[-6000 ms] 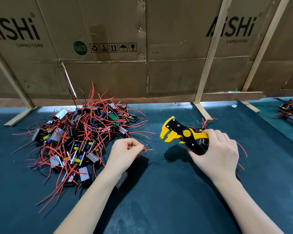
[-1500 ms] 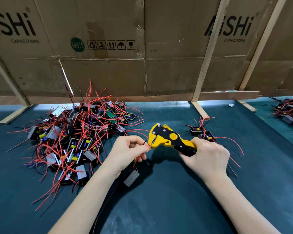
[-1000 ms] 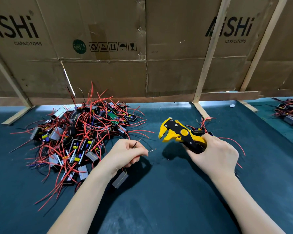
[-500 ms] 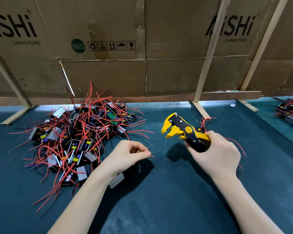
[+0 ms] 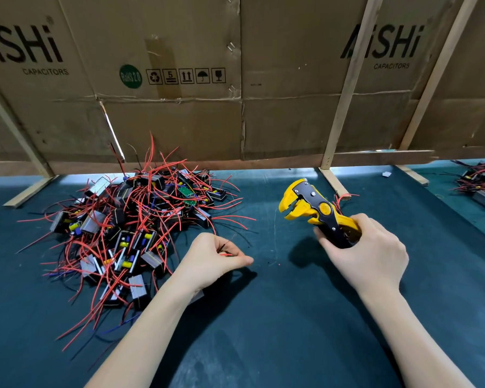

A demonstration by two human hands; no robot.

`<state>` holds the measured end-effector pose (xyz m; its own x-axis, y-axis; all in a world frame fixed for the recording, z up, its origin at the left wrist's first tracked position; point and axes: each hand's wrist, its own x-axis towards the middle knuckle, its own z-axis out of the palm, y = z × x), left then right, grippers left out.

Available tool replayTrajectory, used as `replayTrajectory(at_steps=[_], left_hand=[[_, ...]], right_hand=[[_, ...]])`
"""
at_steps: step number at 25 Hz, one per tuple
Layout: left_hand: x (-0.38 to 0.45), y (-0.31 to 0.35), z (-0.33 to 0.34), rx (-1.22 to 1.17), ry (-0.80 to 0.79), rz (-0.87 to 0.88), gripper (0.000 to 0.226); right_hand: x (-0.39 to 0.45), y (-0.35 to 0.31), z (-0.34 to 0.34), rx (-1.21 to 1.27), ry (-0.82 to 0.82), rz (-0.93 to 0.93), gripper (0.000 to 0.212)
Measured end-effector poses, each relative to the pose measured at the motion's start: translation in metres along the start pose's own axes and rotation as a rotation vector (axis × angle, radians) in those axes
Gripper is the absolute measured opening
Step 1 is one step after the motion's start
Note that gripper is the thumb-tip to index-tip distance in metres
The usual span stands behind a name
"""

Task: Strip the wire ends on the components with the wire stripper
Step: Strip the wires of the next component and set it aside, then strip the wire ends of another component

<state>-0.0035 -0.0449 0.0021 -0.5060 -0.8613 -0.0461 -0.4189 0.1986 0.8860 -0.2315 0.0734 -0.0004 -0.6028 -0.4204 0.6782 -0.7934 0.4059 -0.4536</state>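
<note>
My left hand (image 5: 213,257) pinches thin red and black wires (image 5: 224,249) of a component; its grey body (image 5: 198,296) peeks out under my wrist. My right hand (image 5: 367,256) grips the handles of the yellow and black wire stripper (image 5: 305,204), whose jaws point up and left, apart from the wires. A big heap of components with red wires (image 5: 132,225) lies on the dark green table (image 5: 263,331) to the left of my left hand.
A cardboard wall (image 5: 235,79) on wooden struts (image 5: 345,88) closes off the back of the table. A few components with red wires (image 5: 343,197) lie behind my right hand. Another heap (image 5: 482,186) lies at the far right edge.
The stripper's jaws met the wire at my left hand 1.5 s ago, then my right hand pulled the tool back right and up. My left hand lowered slightly, still pinching the wires.
</note>
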Motion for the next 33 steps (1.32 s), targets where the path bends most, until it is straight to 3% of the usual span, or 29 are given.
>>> replayTrajectory(at_steps=[3, 6, 8, 10, 11, 13, 15, 17, 20, 22, 25, 28, 31, 33], left_hand=[[-0.002, 0.004, -0.007, 0.010, -0.064, -0.021, 0.035], [-0.008, 0.011, -0.032, -0.043, -0.304, -0.028, 0.037], [-0.011, 0.015, -0.045, 0.122, -0.326, 0.091, 0.012], [-0.015, 0.021, -0.050, 0.279, -0.306, 0.209, 0.021], [-0.018, 0.025, -0.048, 0.232, -0.333, 0.241, 0.027], [-0.025, 0.038, -0.032, -0.120, -0.376, 0.254, 0.030], [-0.028, 0.049, -0.006, -0.489, -0.300, 0.259, 0.022], [-0.027, 0.054, 0.026, -0.657, -0.255, 0.258, 0.021], [-0.028, 0.046, 0.051, -0.568, -0.338, 0.159, 0.061], [-0.024, 0.036, 0.048, -0.376, -0.329, 0.152, 0.069], [-0.016, 0.028, 0.028, -0.177, -0.089, 0.282, 0.052], [-0.004, 0.019, -0.001, 0.300, 0.393, 0.491, 0.044], [0.006, 0.003, -0.031, 0.584, 0.730, 0.373, 0.042], [0.009, -0.008, -0.046, 0.698, 0.744, 0.200, 0.043]], right_hand=[[0.001, 0.001, -0.002, 0.013, -0.004, 0.031, 0.044], [0.003, 0.001, -0.004, 0.037, -0.017, 0.070, 0.043], [0.005, 0.002, -0.006, 0.047, -0.008, 0.094, 0.043], [0.007, 0.002, -0.008, 0.065, 0.008, 0.120, 0.044], [0.008, 0.003, -0.008, 0.078, 0.013, 0.136, 0.045], [0.011, 0.006, -0.010, 0.097, 0.021, 0.171, 0.047], [0.015, 0.011, -0.012, 0.100, 0.026, 0.207, 0.050], [0.019, 0.017, -0.014, 0.110, 0.032, 0.266, 0.054], [0.024, 0.027, -0.016, 0.125, 0.073, 0.341, 0.053], [0.026, 0.030, -0.017, 0.155, 0.049, 0.379, 0.051], [0.028, 0.030, -0.020, 0.221, 0.025, 0.392, 0.045], [0.025, 0.020, -0.022, 0.381, -0.029, 0.258, 0.037], [0.014, 0.005, -0.019, 0.488, -0.308, -0.034, 0.032], [0.012, 0.004, -0.017, 0.319, -0.513, -0.250, 0.039]])
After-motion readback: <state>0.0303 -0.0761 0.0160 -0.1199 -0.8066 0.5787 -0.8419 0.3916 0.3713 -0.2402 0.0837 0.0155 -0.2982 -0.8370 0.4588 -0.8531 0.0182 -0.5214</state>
